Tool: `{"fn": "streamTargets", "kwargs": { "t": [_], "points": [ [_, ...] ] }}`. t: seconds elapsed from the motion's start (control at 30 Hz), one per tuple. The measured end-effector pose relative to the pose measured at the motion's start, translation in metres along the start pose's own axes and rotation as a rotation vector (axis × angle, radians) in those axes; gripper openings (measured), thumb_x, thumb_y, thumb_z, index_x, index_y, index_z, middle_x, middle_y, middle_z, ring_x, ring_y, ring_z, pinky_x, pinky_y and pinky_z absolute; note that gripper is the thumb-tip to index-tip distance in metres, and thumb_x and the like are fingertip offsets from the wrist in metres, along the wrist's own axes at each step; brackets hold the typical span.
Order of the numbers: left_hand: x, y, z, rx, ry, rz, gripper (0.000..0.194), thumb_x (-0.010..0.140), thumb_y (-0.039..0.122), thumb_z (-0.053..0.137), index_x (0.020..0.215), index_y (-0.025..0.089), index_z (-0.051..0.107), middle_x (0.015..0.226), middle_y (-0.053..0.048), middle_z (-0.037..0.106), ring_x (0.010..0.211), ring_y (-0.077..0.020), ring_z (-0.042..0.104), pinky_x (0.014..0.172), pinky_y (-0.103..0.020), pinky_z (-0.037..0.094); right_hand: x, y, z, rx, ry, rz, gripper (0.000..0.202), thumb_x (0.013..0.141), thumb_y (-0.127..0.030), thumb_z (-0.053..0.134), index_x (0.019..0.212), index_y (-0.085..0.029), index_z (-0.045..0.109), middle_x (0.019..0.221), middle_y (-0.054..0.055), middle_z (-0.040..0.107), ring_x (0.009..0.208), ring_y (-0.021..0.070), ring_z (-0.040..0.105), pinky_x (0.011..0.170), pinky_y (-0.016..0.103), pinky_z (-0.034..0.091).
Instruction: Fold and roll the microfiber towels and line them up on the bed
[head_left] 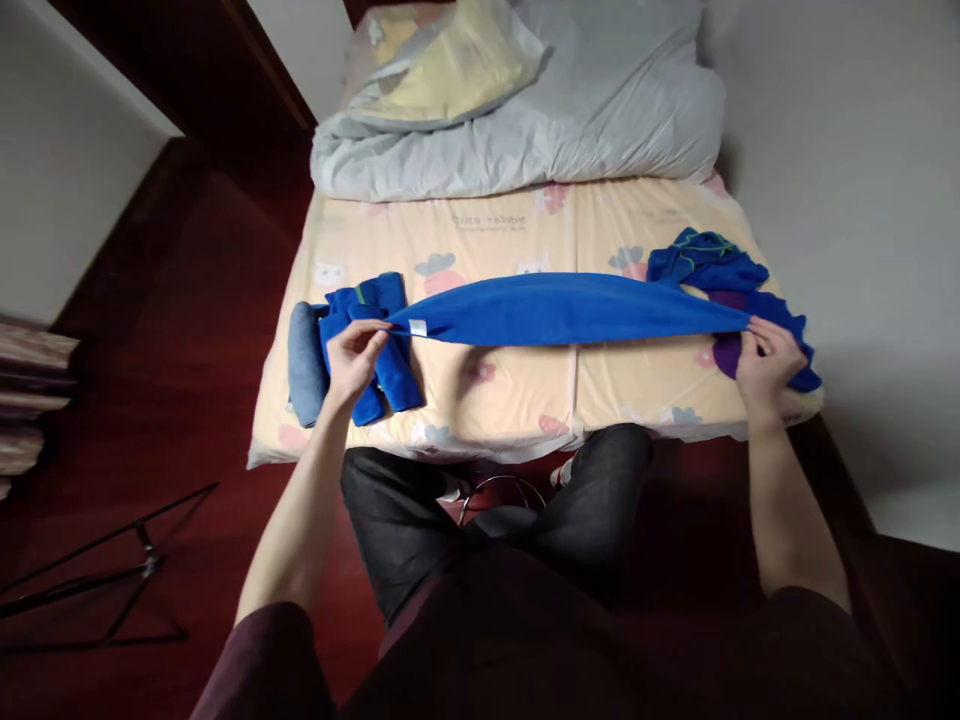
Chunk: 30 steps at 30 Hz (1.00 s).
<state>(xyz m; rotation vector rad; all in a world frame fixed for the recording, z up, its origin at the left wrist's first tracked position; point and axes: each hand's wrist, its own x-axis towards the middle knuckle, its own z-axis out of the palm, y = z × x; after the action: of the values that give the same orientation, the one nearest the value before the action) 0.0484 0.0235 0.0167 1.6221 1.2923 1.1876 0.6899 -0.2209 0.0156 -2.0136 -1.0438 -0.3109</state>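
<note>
A blue towel (555, 310) with a small white label stretches lengthwise above the bed, held by its two ends. My left hand (355, 356) pinches the labelled end between thumb and fingers. At the opposite end, my right hand (766, 362) is closed on the towel's corner. Beneath and beside my left hand lie several rolled blue towels (402, 372) and a grey-blue roll (306, 365). Crumpled blue cloths (705, 262), some with green edging, are heaped near my right hand, with a purple cloth (726, 356) partly hidden among them.
The bed (510, 420) has a peach sheet printed with carrots. A pale quilt (600, 120) and yellow bedding (457, 70) are bunched at its far end. A wall (847, 220) borders the right side. Black stand legs (142, 565) are on the dark red floor at left.
</note>
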Motion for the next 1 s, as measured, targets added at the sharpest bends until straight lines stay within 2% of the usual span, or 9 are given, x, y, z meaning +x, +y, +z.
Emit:
{"fn": "streamTargets", "kwargs": {
  "t": [0.13,0.23,0.3,0.43,0.57,0.63,0.73,0.87,1.0],
  "points": [
    [-0.036,-0.056,0.015,0.295,-0.247,-0.064,0.032,0.092,0.043,0.064,0.105,0.017,0.077,0.114,-0.012,0.078,0.109,-0.0250,0.070,0.105,-0.038,0.055,-0.039,0.044,0.030,-0.089,-0.185,0.042,0.023,0.094,-0.015,0.059,0.105,-0.013,0.079,0.124,0.022,0.077,0.113,0.0255,0.074,0.105,0.039,0.057],
    [-0.056,-0.090,0.026,0.595,-0.474,0.065,0.024,0.095,0.027,0.056,0.098,0.018,0.078,0.111,-0.014,0.077,0.114,-0.0297,0.067,0.109,-0.045,0.052,-0.064,0.065,0.045,-0.169,-0.356,0.069,0.025,0.092,-0.015,0.056,0.101,-0.015,0.079,0.121,0.020,0.077,0.113,0.0260,0.072,0.108,0.040,0.054],
    [-0.068,-0.102,0.033,0.784,-0.581,0.189,0.026,0.094,0.017,0.052,0.095,0.018,0.078,0.111,-0.018,0.075,0.118,-0.0334,0.062,0.108,-0.050,0.050,-0.078,0.071,0.051,-0.265,-0.472,0.096,0.028,0.092,-0.014,0.053,0.102,-0.013,0.078,0.120,0.020,0.077,0.113,0.0274,0.070,0.107,0.042,0.052],
    [-0.085,-0.106,0.047,1.006,-0.686,0.404,0.031,0.096,0.011,0.048,0.105,0.016,0.077,0.123,-0.022,0.068,0.123,-0.0363,0.057,0.105,-0.051,0.048,-0.101,0.067,0.056,-0.482,-0.630,0.006,0.033,0.092,-0.013,0.051,0.109,-0.012,0.079,0.125,0.020,0.074,0.118,0.0321,0.059,0.105,0.046,0.044],
    [-0.088,-0.103,0.059,1.039,-0.800,0.470,0.034,0.098,0.010,0.045,0.112,0.015,0.076,0.115,-0.020,0.068,0.111,-0.0340,0.061,0.096,-0.047,0.051,-0.112,0.058,0.060,-0.587,-0.717,-0.216,0.038,0.096,-0.010,0.048,0.118,-0.016,0.079,0.129,0.017,0.073,0.124,0.0325,0.050,0.107,0.047,0.034],
    [-0.087,-0.102,0.063,1.024,-0.817,0.469,0.033,0.097,0.009,0.045,0.108,0.016,0.076,0.110,-0.019,0.068,0.107,-0.0323,0.062,0.095,-0.044,0.051,-0.112,0.055,0.062,-0.609,-0.764,-0.278,0.040,0.096,-0.009,0.049,0.120,-0.017,0.079,0.127,0.017,0.074,0.125,0.0324,0.048,0.108,0.048,0.031],
    [-0.084,-0.102,0.062,1.044,-0.771,0.416,0.032,0.096,0.008,0.045,0.100,0.015,0.076,0.102,-0.017,0.069,0.101,-0.0303,0.065,0.092,-0.041,0.052,-0.111,0.057,0.059,-0.643,-0.758,-0.248,0.039,0.095,-0.008,0.050,0.119,-0.019,0.079,0.120,0.017,0.075,0.124,0.0332,0.048,0.107,0.050,0.029],
    [-0.086,-0.103,0.051,1.058,-0.729,0.321,0.033,0.090,0.006,0.046,0.097,0.014,0.077,0.098,-0.017,0.071,0.097,-0.0288,0.067,0.089,-0.038,0.052,-0.112,0.065,0.044,-0.664,-0.725,-0.184,0.036,0.098,-0.010,0.046,0.112,-0.018,0.078,0.112,0.016,0.076,0.122,0.0326,0.049,0.106,0.049,0.029],
    [-0.097,-0.102,0.044,1.033,-0.746,0.302,0.031,0.086,0.006,0.049,0.094,0.016,0.077,0.099,-0.016,0.074,0.099,-0.0288,0.069,0.091,-0.038,0.054,-0.122,0.067,0.029,-0.697,-0.779,-0.203,0.033,0.095,-0.010,0.051,0.111,-0.018,0.078,0.109,0.014,0.076,0.118,0.0316,0.052,0.103,0.045,0.032]
  ]
}}
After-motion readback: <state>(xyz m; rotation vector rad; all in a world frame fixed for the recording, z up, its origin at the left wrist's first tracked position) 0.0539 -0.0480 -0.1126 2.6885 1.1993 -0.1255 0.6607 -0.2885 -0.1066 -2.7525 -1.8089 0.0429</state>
